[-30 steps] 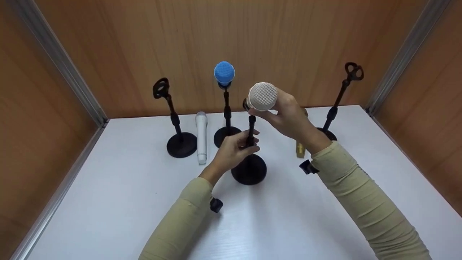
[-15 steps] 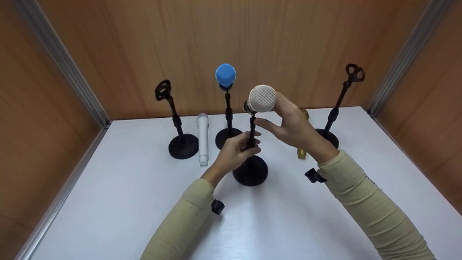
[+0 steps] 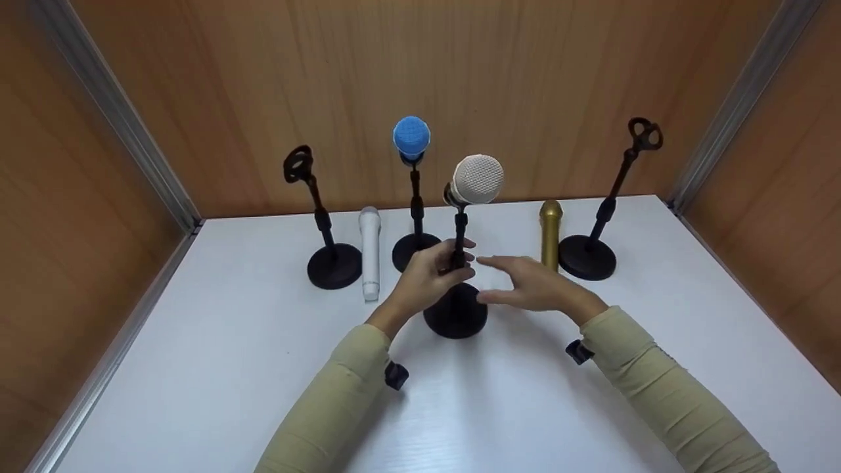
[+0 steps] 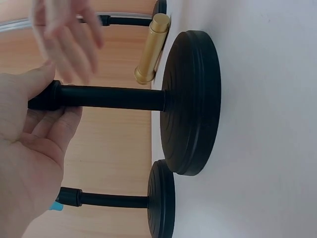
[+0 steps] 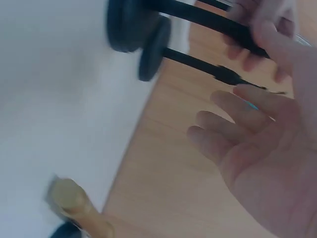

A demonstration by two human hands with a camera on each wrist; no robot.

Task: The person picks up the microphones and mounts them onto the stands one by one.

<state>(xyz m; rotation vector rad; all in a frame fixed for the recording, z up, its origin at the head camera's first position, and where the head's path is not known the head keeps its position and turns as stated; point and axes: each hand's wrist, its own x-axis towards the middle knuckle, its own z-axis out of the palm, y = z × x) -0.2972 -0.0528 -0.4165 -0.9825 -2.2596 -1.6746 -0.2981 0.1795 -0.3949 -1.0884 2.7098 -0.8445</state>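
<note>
A microphone with a white mesh head [image 3: 478, 179] sits in the clip of the middle black stand, whose round base [image 3: 456, 315] rests on the white table. My left hand [image 3: 424, 279] grips this stand's pole [image 4: 114, 97] just above its lower section, thumb on one side and fingers on the other. To the right of the pole, my right hand [image 3: 535, 284] holds nothing, with thumb and fingers apart. In the right wrist view the right hand [image 5: 267, 153] shows relaxed fingers near the stand.
Behind stands a stand with a blue-headed microphone [image 3: 412, 136]. Two stands with bare clips [image 3: 299, 164] [image 3: 645, 134] are at left and right. A white microphone [image 3: 370, 253] lies beside the left stand, a gold one [image 3: 550, 233] beside the right. Wooden walls [image 3: 460, 79] enclose the table [image 3: 230, 341].
My right hand has let go of the white-headed microphone and moved down beside the stand's pole. The microphone stays in the clip. My left hand keeps its grip on the pole.
</note>
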